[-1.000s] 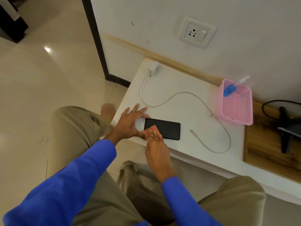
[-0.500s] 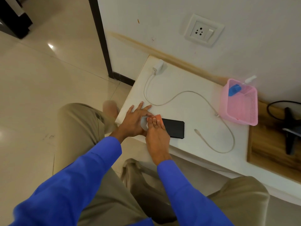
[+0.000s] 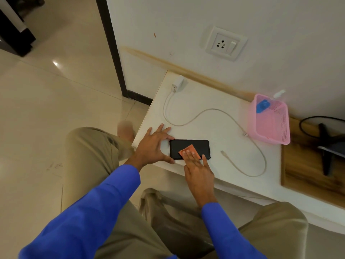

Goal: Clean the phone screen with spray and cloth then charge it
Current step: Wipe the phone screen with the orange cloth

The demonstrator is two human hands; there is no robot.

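A: Where is the phone (image 3: 189, 149), and why is it held that way?

B: It lies flat and face up near the front edge of the white table (image 3: 214, 131), toward the left corner. The left hand (image 3: 152, 146) braces its left end, thumb at the near corner and forefinger at the far corner, the other fingers spread on the table. The hand is open rather than clamped shut; it seems meant to stop the phone sliding under the wiping.

A: And the other hand?

B: The right hand (image 3: 198, 168) presses a small orange cloth (image 3: 187, 151) flat on the screen with extended fingers. It pins the cloth rather than pinching it, which suits rubbing glass.

A: So which step is this?

B: Judging by the pose, the wiping. Charging is not yet begun: the white cable (image 3: 214, 111) trails loose across the table, its free plug (image 3: 223, 152) just to the right of the phone, apart from it.

A: Is the charger in the wall?

B: No. The adapter (image 3: 178, 84) rests at the far left corner of the table, below and left of the wall socket (image 3: 225, 43), probably left there for later.

A: The spray?

B: A spray bottle (image 3: 271, 100) leans in the pink basket (image 3: 268, 131) at the far right, out of the way of the wiping.
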